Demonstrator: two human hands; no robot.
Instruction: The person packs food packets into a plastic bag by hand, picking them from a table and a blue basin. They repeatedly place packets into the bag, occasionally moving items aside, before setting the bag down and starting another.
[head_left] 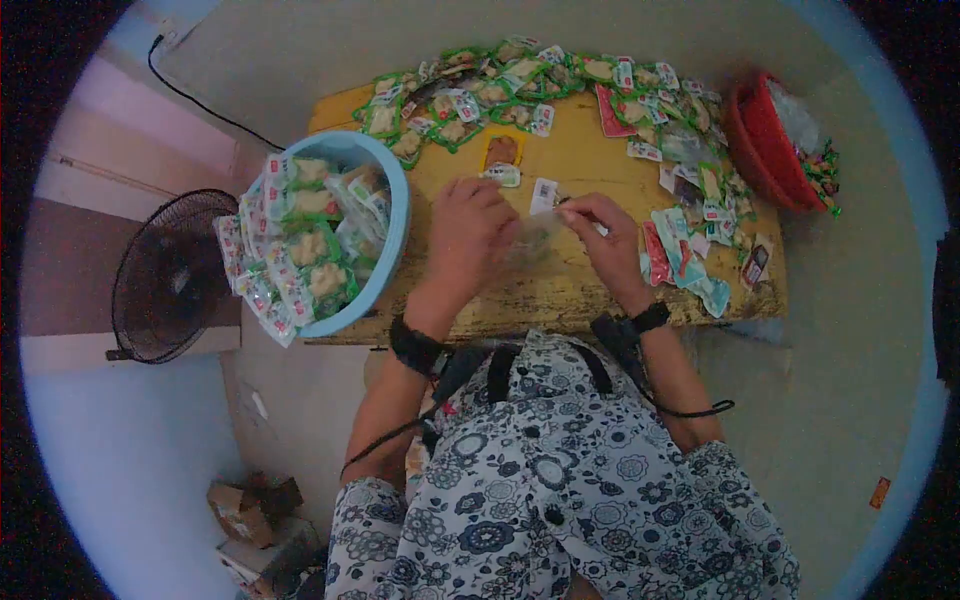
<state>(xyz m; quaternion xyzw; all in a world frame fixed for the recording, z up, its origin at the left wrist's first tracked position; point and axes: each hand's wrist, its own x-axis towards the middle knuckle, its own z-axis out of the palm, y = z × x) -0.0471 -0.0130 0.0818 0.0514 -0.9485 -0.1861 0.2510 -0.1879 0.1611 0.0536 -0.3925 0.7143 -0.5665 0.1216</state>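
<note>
Between my hands, above the yellow table (455,290), is a clear plastic bag (538,232). My right hand (610,240) pinches its upper right edge between thumb and finger. My left hand (472,232) is closed at the bag's left side, its fingertips partly hidden behind the hand. Just beyond the bag lies a small white printed card or packet (544,196). A yellow-edged snack packet (502,155) with brown contents rests farther back, beyond my left hand.
Many green-edged snack packets (520,75) line the table's back and right side. A blue basin (400,215) heaped with packets stands left, near a black fan (170,280). A red basket (755,145) holds wrapped pieces at right. Blue and red packets (685,260) lie near my right hand.
</note>
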